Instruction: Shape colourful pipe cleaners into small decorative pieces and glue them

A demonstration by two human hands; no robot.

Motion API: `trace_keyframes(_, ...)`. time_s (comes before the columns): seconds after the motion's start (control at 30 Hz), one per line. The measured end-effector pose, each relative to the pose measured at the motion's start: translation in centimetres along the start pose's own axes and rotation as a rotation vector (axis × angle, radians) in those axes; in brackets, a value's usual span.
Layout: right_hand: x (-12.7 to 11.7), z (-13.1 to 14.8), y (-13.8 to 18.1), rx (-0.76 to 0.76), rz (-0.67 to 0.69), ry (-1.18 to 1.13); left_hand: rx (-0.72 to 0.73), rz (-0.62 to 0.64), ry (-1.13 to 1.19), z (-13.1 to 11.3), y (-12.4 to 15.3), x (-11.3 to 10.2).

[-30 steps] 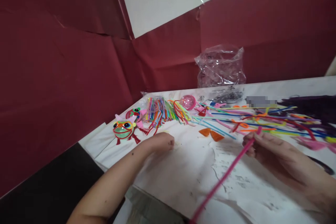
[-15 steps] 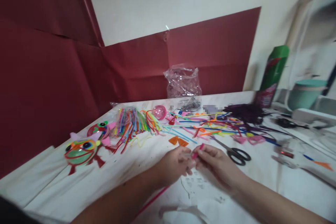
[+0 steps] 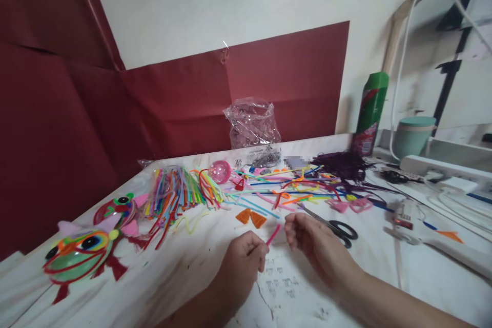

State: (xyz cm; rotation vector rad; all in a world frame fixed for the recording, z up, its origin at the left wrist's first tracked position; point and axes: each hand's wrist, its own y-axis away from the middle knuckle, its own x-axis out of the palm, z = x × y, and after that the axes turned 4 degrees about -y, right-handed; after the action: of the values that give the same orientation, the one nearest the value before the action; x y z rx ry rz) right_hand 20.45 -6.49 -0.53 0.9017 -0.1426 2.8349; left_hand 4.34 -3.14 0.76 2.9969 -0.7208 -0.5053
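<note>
My left hand (image 3: 244,261) pinches a short pink pipe cleaner (image 3: 273,234) between thumb and fingers, its free end pointing up and right. To the right of it, my right hand (image 3: 323,248) is raised above the table with fingers loosely apart and nothing visible in them. Just beyond the hands lie two orange fan-shaped pieces (image 3: 250,218). Black-handled scissors (image 3: 340,230) rest behind my right hand, partly covered by it. Printed writing shows on the white surface below the hands.
Two frog-like craft figures (image 3: 79,256) stand at left. Behind are bundled pipe cleaners (image 3: 179,189), a pink clear dome (image 3: 220,171), a clear plastic bag (image 3: 253,125) and purple strands (image 3: 342,165). At right are a white glue gun (image 3: 442,246), a green bottle (image 3: 371,113) and a power strip (image 3: 432,174).
My right hand has let go of the pink pipe cleaner and opened, apart from my left hand, which keeps hold of it. The view has turned right, so the table's things appear farther left.
</note>
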Motion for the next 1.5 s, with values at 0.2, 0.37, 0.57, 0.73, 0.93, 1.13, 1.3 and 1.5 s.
trace_keyframes(0.2, 0.1, -0.3, 0.3, 0.073, 0.111, 0.085, 0.03, 0.018, 0.063, 0.5, -0.1, 0.2)
trace_keyframes(0.37, 0.2, -0.3, 0.8, 0.031, 0.093, 0.185, 0.064, 0.017, 0.008, 0.7, 0.0, 0.6)
trace_keyframes(0.57, -0.1, -0.5, 0.2, -0.056, 0.096, 0.294, 0.068, 0.096, -0.051, 0.6, 0.3, 0.8)
trace_keyframes(0.73, -0.2, 0.0, 0.2, -0.177, 0.167, 0.435, -0.014, 0.281, 0.106, -0.2, -0.1, 0.9)
trace_keyframes(0.93, 0.2, 0.8, 1.0, -0.351, 0.266, 0.677, -0.012, 0.217, -0.113, -2.3, -0.6, 0.1)
trace_keyframes(1.13, 0.0, 0.0, 0.6, -0.317, 0.264, 0.846, 0.595, -0.095, -1.077, -1.8, 0.5, -0.8)
trace_keyframes(1.3, -0.3, -0.6, 0.6, -0.327, 0.324, 0.938, 0.815, -0.152, -1.36, -0.1, 0.9, -0.7)
trace_keyframes(1.5, -0.5, 0.1, 0.9, -0.441, 0.391, 1.051, 0.813, -0.052, -1.215, -1.1, 0.9, -0.9)
